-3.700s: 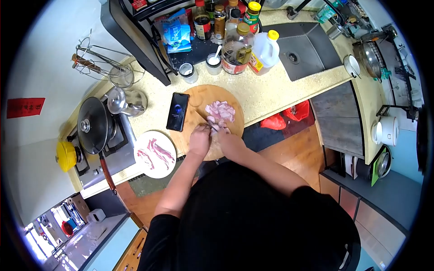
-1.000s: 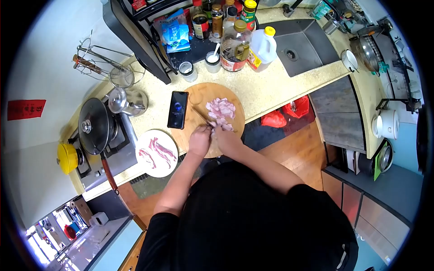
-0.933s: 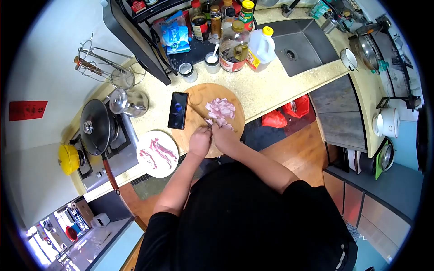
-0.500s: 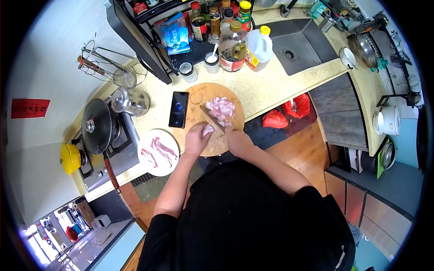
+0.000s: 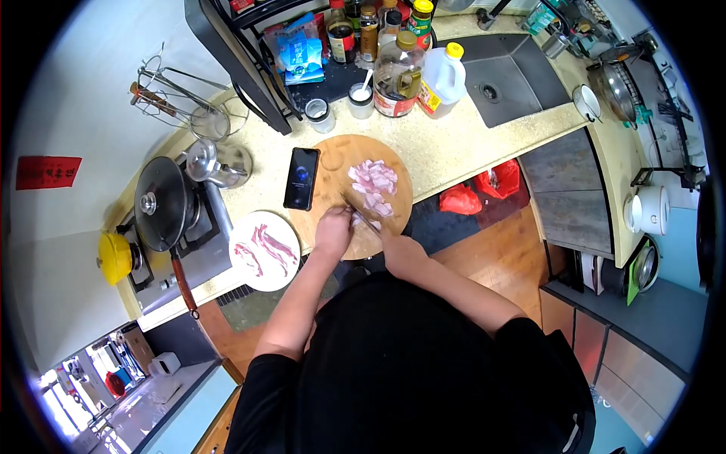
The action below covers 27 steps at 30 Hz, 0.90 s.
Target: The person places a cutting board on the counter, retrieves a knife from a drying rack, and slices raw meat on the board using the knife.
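Note:
My right hand (image 5: 403,253) is closed round the handle of a kitchen knife (image 5: 364,215), whose blade points up and left across the round wooden cutting board (image 5: 333,174). Close against the blade, my left hand (image 5: 333,231) curls its fingers over a small piece of pale pink meat (image 5: 357,219) at the board's lower part. Sliced meat (image 5: 373,178) is heaped on the board beyond the knife. Left of my left hand, a white plate (image 5: 266,281) carries several strips of raw meat (image 5: 274,247). A phone (image 5: 301,178) lies at the board's left edge.
A lidded wok (image 5: 162,203) stands on the stove, its handle toward me, beside a metal pot (image 5: 227,164). Jars, bottles and a plastic jug (image 5: 442,81) line the counter's back. The sink (image 5: 514,79) is at the right; red bags (image 5: 460,199) sit below the counter edge.
The knife has moved down the board, nearer my left fingers. More slices lie on the far side of the blade, and less of the held piece shows. The whole view has shifted slightly.

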Each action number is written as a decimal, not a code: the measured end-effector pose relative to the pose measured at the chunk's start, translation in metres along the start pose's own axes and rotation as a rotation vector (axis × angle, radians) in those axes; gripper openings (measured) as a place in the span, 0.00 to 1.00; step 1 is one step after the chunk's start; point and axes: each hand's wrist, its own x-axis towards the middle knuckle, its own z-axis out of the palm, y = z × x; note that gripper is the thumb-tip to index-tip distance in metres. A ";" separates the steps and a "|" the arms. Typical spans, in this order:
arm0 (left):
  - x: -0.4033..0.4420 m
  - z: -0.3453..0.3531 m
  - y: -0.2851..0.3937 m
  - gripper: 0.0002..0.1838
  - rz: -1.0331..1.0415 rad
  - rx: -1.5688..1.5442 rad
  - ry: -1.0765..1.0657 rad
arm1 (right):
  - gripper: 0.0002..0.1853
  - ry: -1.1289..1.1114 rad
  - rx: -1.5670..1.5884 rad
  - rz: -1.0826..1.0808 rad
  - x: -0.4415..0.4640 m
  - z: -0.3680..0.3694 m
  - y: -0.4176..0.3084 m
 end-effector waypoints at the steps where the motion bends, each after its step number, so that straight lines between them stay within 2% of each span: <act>1: -0.002 0.003 0.001 0.11 -0.002 0.009 0.008 | 0.10 0.018 0.005 -0.001 0.006 0.004 0.000; 6: 0.001 -0.001 -0.004 0.11 -0.050 -0.017 0.029 | 0.11 0.107 0.040 -0.005 0.069 0.017 -0.020; 9: 0.002 -0.002 0.000 0.10 -0.071 -0.027 0.051 | 0.12 0.052 0.012 -0.045 0.035 0.001 -0.013; 12: -0.002 0.001 -0.002 0.09 -0.010 -0.020 0.074 | 0.13 -0.026 0.018 0.038 0.015 0.009 -0.007; 16: -0.003 -0.003 -0.001 0.07 -0.007 -0.019 -0.015 | 0.13 0.108 0.024 -0.037 0.063 0.022 -0.018; 19: -0.005 0.001 0.001 0.06 0.022 -0.098 0.113 | 0.12 0.123 0.027 -0.016 0.070 0.022 -0.020; 20: -0.007 0.005 0.001 0.08 0.023 -0.108 0.207 | 0.13 0.111 0.012 -0.022 0.063 0.022 -0.013; 24: -0.018 0.002 0.015 0.13 -0.163 -0.087 0.278 | 0.13 0.085 -0.021 -0.024 0.039 0.013 0.013; 27: -0.023 0.004 0.004 0.14 -0.270 -0.293 0.163 | 0.12 0.119 -0.048 -0.024 0.038 0.000 0.025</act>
